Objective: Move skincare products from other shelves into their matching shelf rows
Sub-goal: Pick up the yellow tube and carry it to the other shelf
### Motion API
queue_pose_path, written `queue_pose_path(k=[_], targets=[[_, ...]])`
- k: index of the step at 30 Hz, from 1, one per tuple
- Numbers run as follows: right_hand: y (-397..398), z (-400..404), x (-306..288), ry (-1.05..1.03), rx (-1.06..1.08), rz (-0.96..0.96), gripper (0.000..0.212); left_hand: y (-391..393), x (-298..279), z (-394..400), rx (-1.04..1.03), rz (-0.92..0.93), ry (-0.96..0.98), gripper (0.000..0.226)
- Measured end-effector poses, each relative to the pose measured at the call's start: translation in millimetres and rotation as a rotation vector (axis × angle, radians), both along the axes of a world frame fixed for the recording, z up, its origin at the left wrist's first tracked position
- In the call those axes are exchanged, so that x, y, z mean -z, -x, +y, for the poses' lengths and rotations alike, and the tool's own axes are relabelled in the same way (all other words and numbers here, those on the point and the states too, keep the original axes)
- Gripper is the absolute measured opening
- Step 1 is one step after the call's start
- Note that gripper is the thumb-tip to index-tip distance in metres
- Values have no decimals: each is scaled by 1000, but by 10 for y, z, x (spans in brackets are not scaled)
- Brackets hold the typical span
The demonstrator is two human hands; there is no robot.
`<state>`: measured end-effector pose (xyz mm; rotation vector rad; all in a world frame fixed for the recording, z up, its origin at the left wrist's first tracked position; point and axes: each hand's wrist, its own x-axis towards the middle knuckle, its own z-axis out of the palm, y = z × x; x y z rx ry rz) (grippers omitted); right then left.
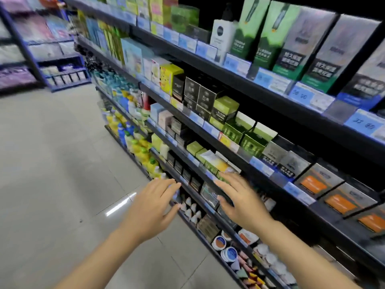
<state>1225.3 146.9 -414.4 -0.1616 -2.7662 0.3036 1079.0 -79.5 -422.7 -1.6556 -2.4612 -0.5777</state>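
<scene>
Dark store shelves (245, 163) run along the right, packed with skincare boxes in rows. My left hand (154, 202) reaches toward a lower shelf edge with fingers straight and spread, holding nothing. My right hand (239, 199) is stretched out over the front of a lower shelf, fingers extended near a white and yellow box (214, 161) and a dark box (209, 195); whether it touches them I cannot tell. Green boxes (239, 130) and black boxes (198, 94) fill the shelf above.
Tall green and grey cartons (291, 38) stand on the top shelf behind blue price tags (302, 94). Round jars (225, 247) and small tubes lie on the bottom shelves. Grey tiled floor (52, 163) spreads left, with another shelf unit (41, 59) at the far end.
</scene>
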Motion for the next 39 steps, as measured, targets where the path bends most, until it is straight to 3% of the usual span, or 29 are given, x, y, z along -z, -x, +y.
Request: queue_pose_path(k=[7, 15, 20, 26, 32, 39], targets=[[433, -59, 353, 40, 218, -251, 49, 703, 283, 66, 71, -11, 16, 49], [660, 446, 742, 64, 442, -450, 57, 1294, 617, 822, 135, -20, 133, 42], [833, 800, 1052, 165, 574, -542, 61, 1525, 886, 1233, 151, -45, 190, 49], [987, 1076, 1371, 197, 664, -539, 66, 1646, 1220, 1519, 169, -83, 219, 52], [1115, 1176, 1494, 95, 696, -479, 48, 1698, 1429, 1575, 173, -119, 247, 51], [1130, 964, 1433, 289, 736, -297, 41, 1763, 1447, 1581, 183, -257, 273, 52]])
